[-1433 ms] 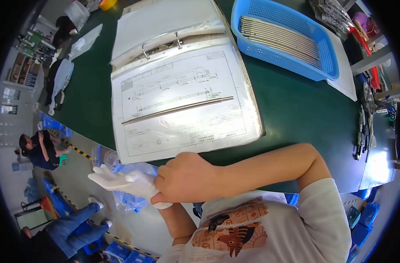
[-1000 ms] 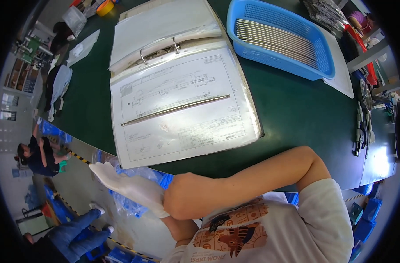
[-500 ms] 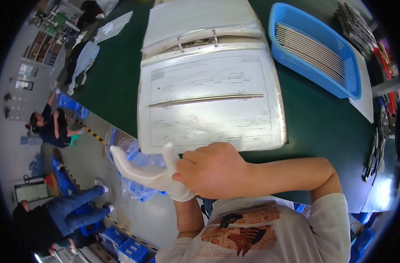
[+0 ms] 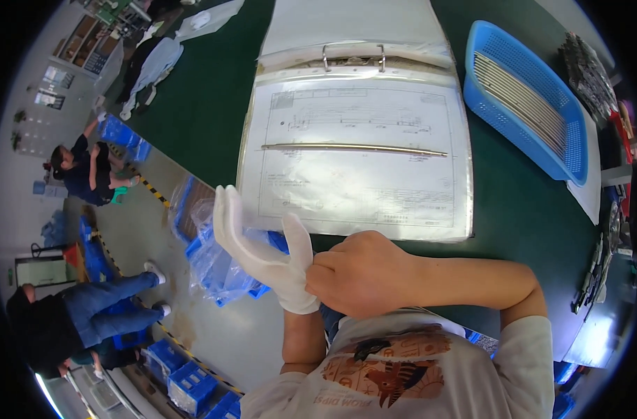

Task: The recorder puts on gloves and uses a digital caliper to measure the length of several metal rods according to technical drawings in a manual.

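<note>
While gripping the white glove (image 4: 266,255), right hand (image 4: 364,274) hides its cuff.

At lower centre of the frame the left hand (image 4: 262,255) points its straight fingers toward the upper left (it wears a white glove (image 4: 290,283)). The bare right hand (image 4: 364,272) closes on the glove's cuff, forearm stretching rightward, elbow bent.

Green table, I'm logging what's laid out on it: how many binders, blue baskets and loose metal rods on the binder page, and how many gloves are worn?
Binder: 1
Blue basket: 1
Loose rod on the page: 1
White glove, on the left hand: 1
Total: 4
</note>
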`<state>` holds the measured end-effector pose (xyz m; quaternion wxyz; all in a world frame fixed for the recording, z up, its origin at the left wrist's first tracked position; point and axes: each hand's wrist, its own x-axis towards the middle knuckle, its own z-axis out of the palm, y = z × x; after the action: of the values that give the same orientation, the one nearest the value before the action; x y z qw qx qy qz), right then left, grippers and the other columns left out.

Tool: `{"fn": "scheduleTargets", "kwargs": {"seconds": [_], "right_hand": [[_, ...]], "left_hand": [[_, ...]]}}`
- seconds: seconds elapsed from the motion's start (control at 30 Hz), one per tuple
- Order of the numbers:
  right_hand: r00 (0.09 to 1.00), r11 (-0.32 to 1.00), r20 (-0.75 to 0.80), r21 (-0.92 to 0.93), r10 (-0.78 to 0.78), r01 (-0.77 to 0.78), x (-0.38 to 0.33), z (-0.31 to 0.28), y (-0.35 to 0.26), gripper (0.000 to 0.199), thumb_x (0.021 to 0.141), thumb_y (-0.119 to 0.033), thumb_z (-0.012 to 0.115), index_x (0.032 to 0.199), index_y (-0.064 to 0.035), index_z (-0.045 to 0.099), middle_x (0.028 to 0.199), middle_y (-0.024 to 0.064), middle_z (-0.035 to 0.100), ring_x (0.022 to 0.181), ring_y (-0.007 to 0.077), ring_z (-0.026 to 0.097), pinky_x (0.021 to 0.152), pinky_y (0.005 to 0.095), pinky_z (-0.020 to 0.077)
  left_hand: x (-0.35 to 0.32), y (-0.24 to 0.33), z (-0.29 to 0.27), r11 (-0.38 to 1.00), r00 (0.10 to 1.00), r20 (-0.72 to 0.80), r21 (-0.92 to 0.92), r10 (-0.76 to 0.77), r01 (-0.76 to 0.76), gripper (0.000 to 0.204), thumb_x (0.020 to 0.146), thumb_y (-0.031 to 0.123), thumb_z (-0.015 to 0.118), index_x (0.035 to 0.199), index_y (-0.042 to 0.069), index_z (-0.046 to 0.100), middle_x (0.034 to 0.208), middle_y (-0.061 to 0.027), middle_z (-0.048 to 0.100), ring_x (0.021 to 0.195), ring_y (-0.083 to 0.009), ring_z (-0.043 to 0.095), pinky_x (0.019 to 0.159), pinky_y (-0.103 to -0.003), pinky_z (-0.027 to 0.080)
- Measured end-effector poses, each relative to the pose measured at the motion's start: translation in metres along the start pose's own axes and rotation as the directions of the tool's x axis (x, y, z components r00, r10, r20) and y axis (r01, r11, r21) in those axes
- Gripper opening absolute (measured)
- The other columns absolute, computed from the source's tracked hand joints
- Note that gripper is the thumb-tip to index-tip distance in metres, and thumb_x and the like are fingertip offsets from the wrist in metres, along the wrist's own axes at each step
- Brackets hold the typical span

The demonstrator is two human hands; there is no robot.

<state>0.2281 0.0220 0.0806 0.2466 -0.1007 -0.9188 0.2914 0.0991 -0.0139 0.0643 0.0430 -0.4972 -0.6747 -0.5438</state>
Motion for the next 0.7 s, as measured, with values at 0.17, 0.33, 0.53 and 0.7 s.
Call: {"fn": "scheduleTargets", "kwargs": {"seconds": [0.17, 0.33, 0.53, 0.7], "right_hand": [[0.98, 0.976, -0.126, -0.137, 0.152, -0.169, -0.013, -0.025, 0.009, 0.01, 0.075, -0.012, 0.061, 0.072, -0.008, 0.053, 0.061, 0.0063, 0.049, 0.051, 0.0243, 0.054, 0.046, 0.0354, 0.0431], [0.832, 0.861, -0.448, -0.222, 0.327, -0.457, -0.056, -0.078, 0.041, 0.008, 0.071, -0.006, 0.061, 0.078, -0.006, 0.059, 0.068, 0.0089, 0.057, 0.055, 0.025, 0.057, 0.051, 0.0333, 0.0449], [0.682, 0.771, -0.586, -0.145, 0.438, -0.62, -0.087, -0.084, 0.07, 0.012, 0.071, -0.002, 0.061, 0.083, -0.0036, 0.061, 0.069, 0.0088, 0.054, 0.055, 0.0204, 0.055, 0.05, 0.0289, 0.043], [0.71, 0.804, -0.58, -0.149, 0.4, -0.575, -0.086, -0.081, 0.075, 0.011, 0.069, 0.0, 0.063, 0.08, -0.0034, 0.062, 0.067, 0.0079, 0.053, 0.052, 0.019, 0.052, 0.048, 0.0278, 0.0413]], "left_hand": [[0.018, -0.008, 0.009, 0.997, 0.97, 0.231, 0.005, 0.072, -0.075, 0.041, 0.078, 0.005, 0.056, 0.118, -0.001, 0.052, 0.118, -0.0165, 0.05, 0.111, -0.0321, 0.046, 0.097, -0.039, 0.033], [0.05, -0.026, 0.007, 0.98, 0.938, 0.322, 0.104, 0.128, -0.169, 0.034, 0.081, 0.004, 0.052, 0.115, 0.001, 0.056, 0.111, -0.0159, 0.055, 0.104, -0.0322, 0.051, 0.093, -0.037, 0.037], [0.056, -0.032, 0.019, 0.944, 0.896, 0.428, 0.231, 0.12, -0.237, 0.039, 0.08, 0.005, 0.051, 0.119, 0.004, 0.055, 0.113, -0.0167, 0.054, 0.104, -0.0317, 0.051, 0.093, -0.038, 0.037], [0.052, -0.029, 0.019, 0.917, 0.884, 0.456, 0.298, 0.108, -0.266, 0.038, 0.079, 0.006, 0.053, 0.117, 0.005, 0.058, 0.115, -0.0155, 0.053, 0.108, -0.0319, 0.048, 0.095, -0.039, 0.036]]}}
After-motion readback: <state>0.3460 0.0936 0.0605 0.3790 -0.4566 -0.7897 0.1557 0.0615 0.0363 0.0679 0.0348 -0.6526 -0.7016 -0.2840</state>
